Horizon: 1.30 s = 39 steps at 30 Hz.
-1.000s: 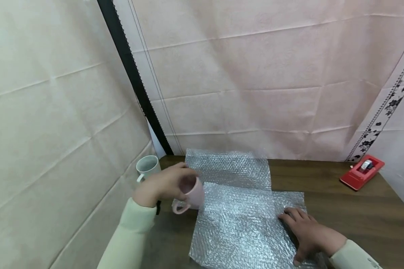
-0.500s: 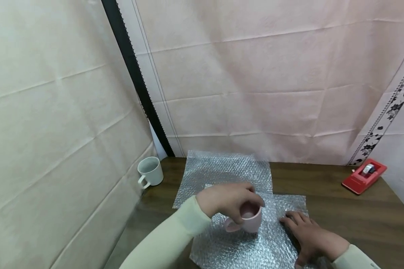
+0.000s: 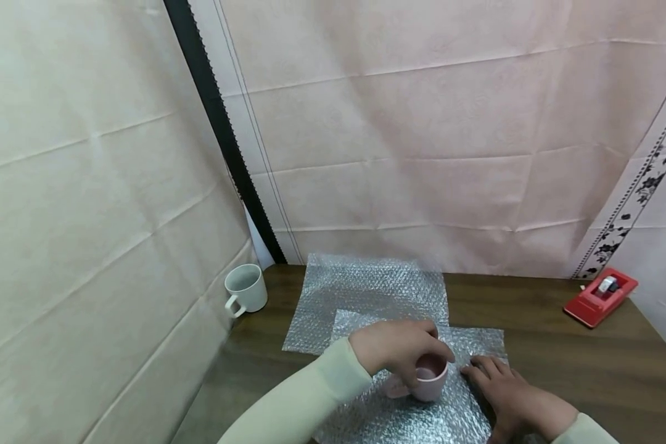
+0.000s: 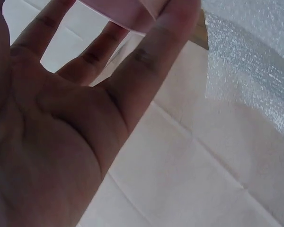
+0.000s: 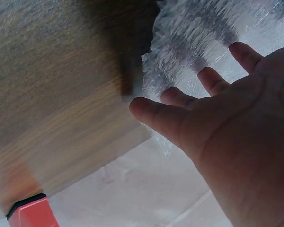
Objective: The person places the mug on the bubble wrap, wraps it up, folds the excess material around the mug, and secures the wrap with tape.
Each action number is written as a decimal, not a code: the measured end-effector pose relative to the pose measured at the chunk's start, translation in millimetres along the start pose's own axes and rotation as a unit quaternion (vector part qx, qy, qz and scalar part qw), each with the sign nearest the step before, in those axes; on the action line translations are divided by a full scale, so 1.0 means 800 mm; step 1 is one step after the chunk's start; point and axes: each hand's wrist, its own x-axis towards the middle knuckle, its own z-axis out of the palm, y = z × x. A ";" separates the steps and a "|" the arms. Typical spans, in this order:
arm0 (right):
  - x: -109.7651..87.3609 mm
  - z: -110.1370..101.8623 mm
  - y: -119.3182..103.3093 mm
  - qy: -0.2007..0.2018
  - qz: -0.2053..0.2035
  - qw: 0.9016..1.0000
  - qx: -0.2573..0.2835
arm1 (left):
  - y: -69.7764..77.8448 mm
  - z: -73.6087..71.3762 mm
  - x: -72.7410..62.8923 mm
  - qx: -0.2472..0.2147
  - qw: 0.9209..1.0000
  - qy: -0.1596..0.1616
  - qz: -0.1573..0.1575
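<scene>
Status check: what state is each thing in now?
Pink mug: roughly upright, held near its rim
Pale mug: upright, untouched
Front bubble wrap sheet: spread out, overlapping the rear one
Rear bubble wrap sheet: spread out, partly covered
Red tape dispenser: untouched
Left hand: gripping the mug
Right hand: fingers spread, touching front sheet

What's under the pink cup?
Bubble wrap shows around the base of the pink cup. The spot right beneath is covered by the cup itself, so I can't tell whether they touch.
</scene>
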 end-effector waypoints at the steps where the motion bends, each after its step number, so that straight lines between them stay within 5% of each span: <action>1: 0.000 0.000 0.001 -0.004 0.000 1.000 0.005 | 0.001 0.002 0.001 -0.002 1.000 -0.001 -0.004; 14: 0.000 0.003 0.004 -0.003 -0.002 1.000 0.010 | 0.001 0.012 0.005 -0.033 0.999 -0.009 -0.026; 22: -0.006 0.004 0.017 0.058 -0.070 0.996 -0.009 | -0.001 0.016 0.001 -0.019 0.999 0.027 -0.036; 26: -0.010 -0.021 0.035 0.077 -0.095 0.990 0.072 | -0.001 0.021 -0.001 -0.043 0.997 0.039 -0.041; 28: -0.009 -0.037 0.044 0.104 -0.057 0.988 0.099 | -0.002 0.023 -0.002 -0.059 0.996 0.043 -0.041; 31: -0.002 -0.058 0.055 0.125 0.052 0.984 0.118 | -0.005 0.026 -0.005 -0.076 0.995 0.051 -0.043; 34: 0.006 -0.064 0.062 0.088 0.151 0.973 0.152 | -0.008 0.028 -0.007 -0.079 0.994 0.059 -0.049; 39: 0.007 -0.055 0.061 0.078 0.193 0.942 0.265 | -0.011 0.034 -0.007 -0.040 0.995 0.063 -0.065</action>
